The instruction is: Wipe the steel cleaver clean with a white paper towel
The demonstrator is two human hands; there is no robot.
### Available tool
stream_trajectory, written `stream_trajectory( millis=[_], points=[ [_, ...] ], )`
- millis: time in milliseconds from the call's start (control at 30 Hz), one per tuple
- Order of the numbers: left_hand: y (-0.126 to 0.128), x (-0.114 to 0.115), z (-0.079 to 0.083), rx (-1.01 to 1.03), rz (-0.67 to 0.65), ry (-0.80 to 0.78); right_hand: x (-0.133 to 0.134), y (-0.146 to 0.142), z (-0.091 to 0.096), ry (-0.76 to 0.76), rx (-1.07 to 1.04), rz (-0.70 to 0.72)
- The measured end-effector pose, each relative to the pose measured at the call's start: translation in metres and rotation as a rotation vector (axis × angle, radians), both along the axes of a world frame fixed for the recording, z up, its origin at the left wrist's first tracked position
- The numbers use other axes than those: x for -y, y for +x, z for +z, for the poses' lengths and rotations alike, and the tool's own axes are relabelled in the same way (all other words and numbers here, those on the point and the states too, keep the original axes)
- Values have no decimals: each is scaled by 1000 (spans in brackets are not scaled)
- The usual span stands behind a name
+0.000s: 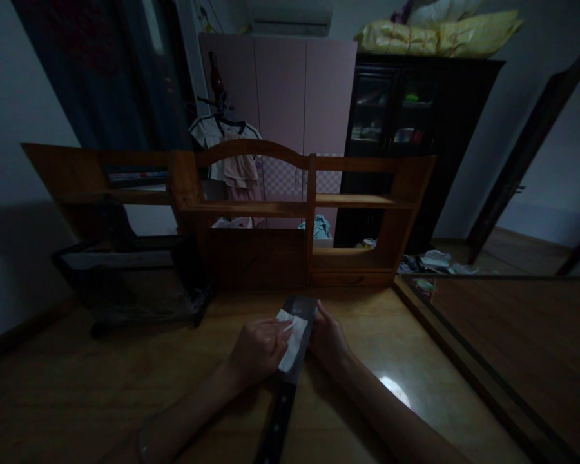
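Note:
A cleaver with a broad metal blade and a black riveted handle is in front of me, its handle pointing towards me. A white tissue lies over the blade's upper face. My left hand is closed, with its fingers pressing the tissue against the blade. On the other side, my right hand grips the blade's right edge near the far end; some of its fingers are hidden behind the metal. Neither hand touches the handle.
A wooden desk spreads beneath my hands, with a wooden shelf unit along its back. A black-framed tank-like box stands at the left. Behind are pink wardrobe doors, hanging clothes and a dark cabinet.

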State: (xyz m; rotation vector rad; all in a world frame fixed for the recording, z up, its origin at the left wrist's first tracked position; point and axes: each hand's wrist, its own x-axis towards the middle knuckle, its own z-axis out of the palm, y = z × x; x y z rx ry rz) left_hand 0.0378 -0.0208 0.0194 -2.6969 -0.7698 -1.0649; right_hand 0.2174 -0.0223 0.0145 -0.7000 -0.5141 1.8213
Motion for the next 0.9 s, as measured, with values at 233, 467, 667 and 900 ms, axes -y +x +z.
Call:
stream_trajectory(
  millis=[233, 467, 667, 900],
  points=[
    [9, 18, 16, -229, -340, -255, 0, 2, -1, -9, 9, 59],
    [6, 17, 13, -185, -414, -352, 5, 4, 8, -30, 53, 60],
    [5, 17, 8, -116, -398, -351, 4, 6, 9, -28, 29, 73],
    [-1, 15, 6, -26, -342, -300, 1, 1, 4, 13, -21, 6]
  ],
)
